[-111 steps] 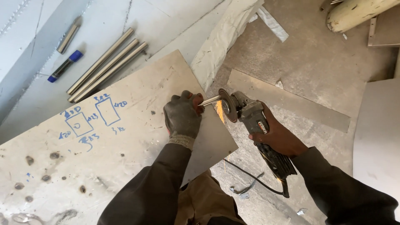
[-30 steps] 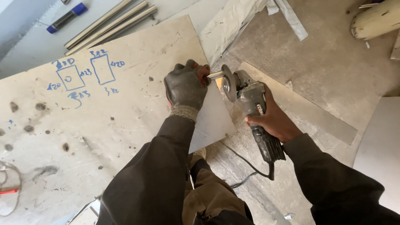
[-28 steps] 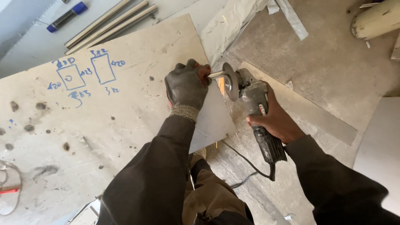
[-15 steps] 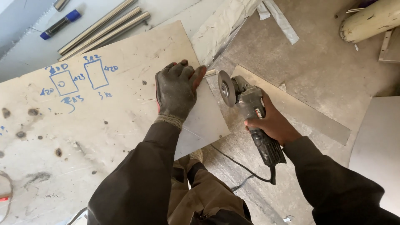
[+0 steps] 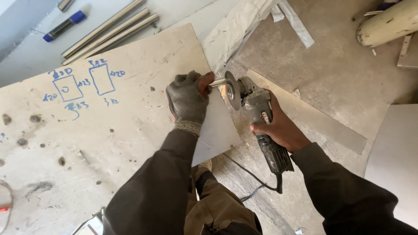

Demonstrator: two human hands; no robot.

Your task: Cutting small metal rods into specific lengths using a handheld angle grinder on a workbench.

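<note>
My left hand [image 5: 188, 99], in a dark work glove, grips a short shiny metal tube [image 5: 217, 82] at the right edge of a worn plywood board [image 5: 100, 130]. My bare right hand [image 5: 281, 129] wraps around the body of an angle grinder [image 5: 261, 117]. Its disc [image 5: 230, 89] stands upright right against the tube's free end. Under my left wrist a thin grey metal sheet [image 5: 217, 130] lies on the board's corner. The grinder's black cord [image 5: 250, 174] trails down to the floor.
Blue sketches of rectangles [image 5: 82, 85] are drawn on the board. Three steel tubes [image 5: 109, 30] and a blue marker [image 5: 63, 27] lie at the top left. A flat grey strip [image 5: 313, 117] lies on the concrete floor, a pale pipe [image 5: 387, 24] top right, a grey panel [image 5: 394, 161] right.
My left hand lay flat on the board with the disc held apart half a second ago; now it grips the tube again and the disc is back at the tube's end.
</note>
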